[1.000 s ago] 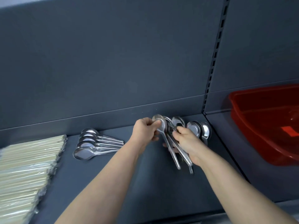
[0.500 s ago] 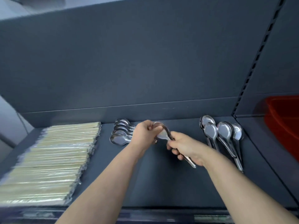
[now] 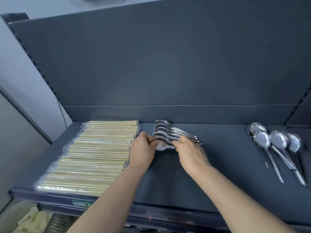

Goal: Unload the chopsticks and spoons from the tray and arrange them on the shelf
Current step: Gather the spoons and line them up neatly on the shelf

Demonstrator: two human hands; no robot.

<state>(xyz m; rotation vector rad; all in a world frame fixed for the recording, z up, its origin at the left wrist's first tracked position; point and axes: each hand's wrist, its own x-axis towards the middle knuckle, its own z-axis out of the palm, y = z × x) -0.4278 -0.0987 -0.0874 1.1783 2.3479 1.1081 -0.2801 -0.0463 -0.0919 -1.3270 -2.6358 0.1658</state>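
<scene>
On the dark grey shelf (image 3: 218, 174), a row of several steel spoons (image 3: 170, 130) lies sideways, bowls to the left. At the row's front end I hold one more spoon (image 3: 162, 146) low over the shelf. My left hand (image 3: 143, 148) pinches its bowl and my right hand (image 3: 190, 152) grips its handle. Wrapped packs of pale chopsticks (image 3: 94, 155) fill the shelf's left part. A second group of several spoons (image 3: 277, 145) lies at the right, handles toward me. The tray is out of view.
The shelf's back panel (image 3: 168, 64) rises right behind the spoons. A perforated upright (image 3: 297, 105) stands at the right rear. Below the shelf's front edge at the lower left is a lower level with pale objects (image 3: 32, 219).
Both hands carried one spoon leftward from the right group to the front of the sideways row. My view swung left, so the red tray left the frame.
</scene>
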